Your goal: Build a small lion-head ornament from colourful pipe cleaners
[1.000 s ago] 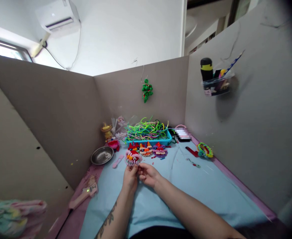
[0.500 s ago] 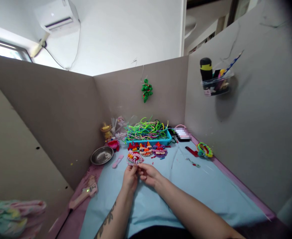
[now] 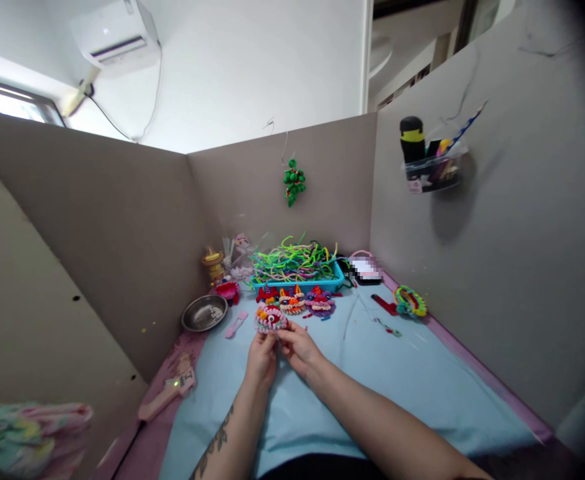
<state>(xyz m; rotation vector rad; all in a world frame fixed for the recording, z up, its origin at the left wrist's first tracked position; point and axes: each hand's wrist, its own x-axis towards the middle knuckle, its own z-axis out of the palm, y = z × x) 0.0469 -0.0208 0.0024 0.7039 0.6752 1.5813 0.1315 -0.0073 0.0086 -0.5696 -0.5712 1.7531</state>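
A pink pipe-cleaner figure (image 3: 270,319) with a red middle and a round googly eye is held up over the blue cloth. My left hand (image 3: 262,357) pinches its lower edge from the left. On the right side of that edge, my right hand (image 3: 296,345) grips it with thumb and fingers. Just behind stand finished-looking fuzzy figures: a red one (image 3: 267,295), an orange one (image 3: 292,301) and a purple one (image 3: 320,302). My fingers hide the bottom of the held figure.
Behind the figures is a blue tray (image 3: 341,283) heaped with pipe cleaners (image 3: 292,260). A metal bowl (image 3: 192,319) with small white pieces and a pink glue gun (image 3: 167,395) are at left. Red-handled scissors (image 3: 384,305) and coiled pipe cleaners (image 3: 412,301) lie at right.
My right hand has shifted slightly up and its fingers now sit closer against the figure's right edge. My left hand stays almost in place.
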